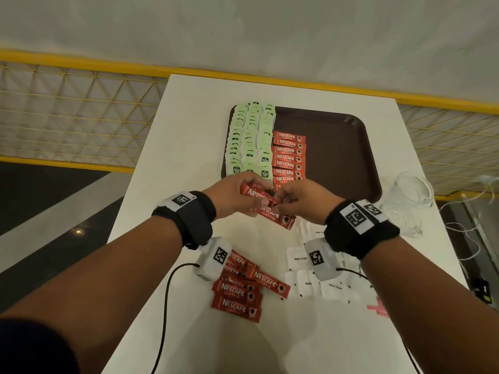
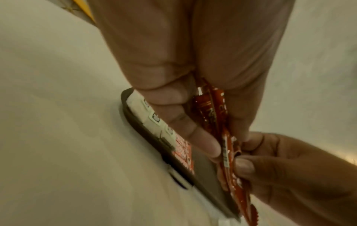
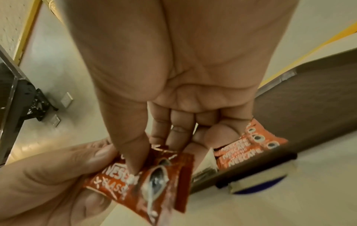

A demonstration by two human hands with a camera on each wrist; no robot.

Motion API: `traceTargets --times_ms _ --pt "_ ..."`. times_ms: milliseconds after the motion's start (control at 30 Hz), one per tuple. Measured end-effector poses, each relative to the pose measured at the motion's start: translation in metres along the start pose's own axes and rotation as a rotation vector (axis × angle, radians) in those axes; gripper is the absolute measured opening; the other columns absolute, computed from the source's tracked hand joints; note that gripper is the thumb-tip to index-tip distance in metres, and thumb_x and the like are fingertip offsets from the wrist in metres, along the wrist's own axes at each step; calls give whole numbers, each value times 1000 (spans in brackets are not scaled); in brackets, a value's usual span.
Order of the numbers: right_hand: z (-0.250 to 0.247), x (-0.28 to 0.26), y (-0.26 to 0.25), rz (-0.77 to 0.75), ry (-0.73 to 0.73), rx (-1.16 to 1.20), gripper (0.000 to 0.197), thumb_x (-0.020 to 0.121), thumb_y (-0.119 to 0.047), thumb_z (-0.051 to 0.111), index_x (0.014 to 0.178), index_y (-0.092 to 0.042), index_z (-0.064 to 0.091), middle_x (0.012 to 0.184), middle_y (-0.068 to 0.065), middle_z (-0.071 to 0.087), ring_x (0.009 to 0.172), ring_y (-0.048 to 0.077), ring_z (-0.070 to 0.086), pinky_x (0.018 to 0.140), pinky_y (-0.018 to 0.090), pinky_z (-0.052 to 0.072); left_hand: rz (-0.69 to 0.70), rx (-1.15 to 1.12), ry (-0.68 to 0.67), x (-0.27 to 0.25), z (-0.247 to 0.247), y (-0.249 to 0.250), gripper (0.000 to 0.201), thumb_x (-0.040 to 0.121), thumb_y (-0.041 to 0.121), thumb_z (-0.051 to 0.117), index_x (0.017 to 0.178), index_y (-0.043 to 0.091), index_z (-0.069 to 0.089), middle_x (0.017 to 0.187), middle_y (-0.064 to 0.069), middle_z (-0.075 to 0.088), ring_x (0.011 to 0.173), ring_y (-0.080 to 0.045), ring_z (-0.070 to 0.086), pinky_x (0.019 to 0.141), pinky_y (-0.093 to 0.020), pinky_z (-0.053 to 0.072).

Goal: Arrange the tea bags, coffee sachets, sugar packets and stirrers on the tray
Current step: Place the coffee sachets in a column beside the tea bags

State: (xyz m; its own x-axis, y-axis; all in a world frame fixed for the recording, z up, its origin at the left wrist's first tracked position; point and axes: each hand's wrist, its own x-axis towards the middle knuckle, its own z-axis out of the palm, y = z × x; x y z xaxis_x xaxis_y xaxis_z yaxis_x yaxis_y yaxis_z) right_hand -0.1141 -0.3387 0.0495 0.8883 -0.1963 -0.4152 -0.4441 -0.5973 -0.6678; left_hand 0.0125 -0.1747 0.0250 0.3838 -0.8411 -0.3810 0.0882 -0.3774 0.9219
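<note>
I see white table (image 1: 189,130), far edge at yellow rail. Brown tray (image 1: 337,147) on it, near edge hidden behind my hands. Green tea bags (image 1: 249,136) in rows on tray's left part, red coffee sachets (image 1: 289,157) lined up beside them. Left hand (image 1: 232,195) grips small bunch of sachets (image 1: 252,194) just above tray's near edge; count hard to tell. Right hand (image 1: 299,203) pinches bunch's end. Loose sachets (image 1: 237,295) and white sugar packets (image 1: 334,288) lie near me, partly hidden by wrist cameras. Clear cups (image 1: 410,198) at right, blurry.

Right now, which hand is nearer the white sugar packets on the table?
Right. The right hand is just beyond the sugar packets, its wrist above them; the left hand is further left, above the loose coffee sachets.
</note>
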Motion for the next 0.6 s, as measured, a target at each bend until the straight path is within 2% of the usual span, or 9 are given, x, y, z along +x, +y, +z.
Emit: traceTargets --times_ms 100,200,267,367,500,600 --pt "-17 14 6 4 106 71 16 83 -28 74 96 -18 69 85 0 72 78 14 69 78 32 58 26 -103 105 19 -5 8 24 81 10 77 101 17 66 103 -5 68 93 -21 70 79 -38 60" --pt "-33 29 16 110 226 204 23 80 -34 76 97 -21 66 88 4 71 79 16 68 71 32 57 73 -131 209 41 -12 18 22 83 9 75 101 16 64 108 -5 68 97 -22 70 77 -35 61" --pt "-41 39 21 180 226 404 26 80 -27 78 99 -13 66 91 9 72 76 17 68 66 30 55 107 -185 246 55 -16 25 21 85 7 73 102 14 63 109 -5 67 98 -20 69 77 -34 61" --pt "-53 53 24 188 277 668 27 80 -13 77 101 0 65 91 15 71 73 19 67 66 31 55 125 -236 279 77 -22 33 22 86 8 71 105 12 61 109 -6 65 100 -22 68 77 -32 61" --pt "-73 82 27 217 384 874 32 79 -5 76 107 1 62 100 16 71 82 23 70 78 34 59 139 -272 348 109 -28 40 25 87 11 71 110 9 60 107 -7 65 101 -23 68 79 -32 60" --pt "-87 104 31 243 421 914 36 79 -6 77 109 1 59 98 17 71 76 22 70 71 32 60 153 -339 381 133 -33 45 18 88 9 70 103 12 60 107 -9 64 102 -25 67 78 -32 60"
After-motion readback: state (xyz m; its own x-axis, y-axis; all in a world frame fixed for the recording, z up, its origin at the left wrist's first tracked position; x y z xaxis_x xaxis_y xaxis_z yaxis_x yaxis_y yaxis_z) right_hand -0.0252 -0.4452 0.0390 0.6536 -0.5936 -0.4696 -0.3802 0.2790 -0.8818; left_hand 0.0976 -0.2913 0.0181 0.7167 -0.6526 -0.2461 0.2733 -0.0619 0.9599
